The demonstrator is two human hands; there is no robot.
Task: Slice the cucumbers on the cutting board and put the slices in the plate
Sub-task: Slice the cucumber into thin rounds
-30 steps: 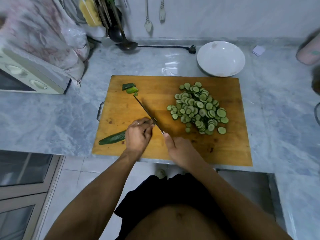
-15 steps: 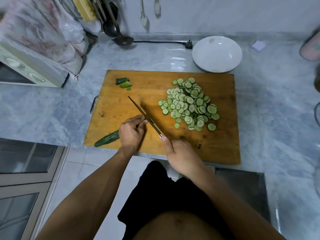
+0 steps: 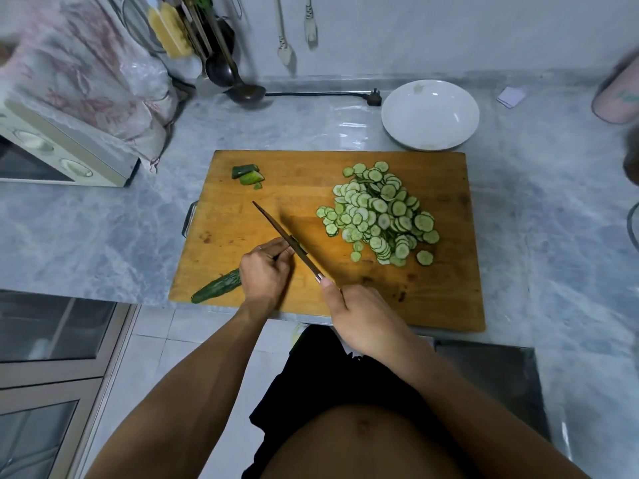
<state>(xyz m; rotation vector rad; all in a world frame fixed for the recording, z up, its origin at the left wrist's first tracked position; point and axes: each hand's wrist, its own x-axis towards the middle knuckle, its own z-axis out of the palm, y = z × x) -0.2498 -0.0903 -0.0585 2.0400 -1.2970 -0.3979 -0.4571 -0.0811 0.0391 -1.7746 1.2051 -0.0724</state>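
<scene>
- left hand (image 3: 263,275) has its fingers (image 3: 276,249) curled down over the cucumber (image 3: 218,285), pinning it to the board (image 3: 432,292) near the front-left corner. the dark green end pokes out to the left of the hand
- right hand (image 3: 359,316) is clenched round the knife (image 3: 281,235) handle, thumb up by the blade's heel. the blade runs diagonally away to the upper left, right against the left knuckles
- big heap of slices (image 3: 378,216) sits on the right half of the board, well apart from the knife, none in the plate (image 3: 430,114)
- couple of cut-off end pieces (image 3: 247,174) near the board's far-left corner
- plate is just behind the board's far-right edge on the marble tabletop (image 3: 103,229)
- further out: a toaster oven (image 3: 58,157) under a cloth on the left, ladle (image 3: 242,88) and spoons hanging at the wall
</scene>
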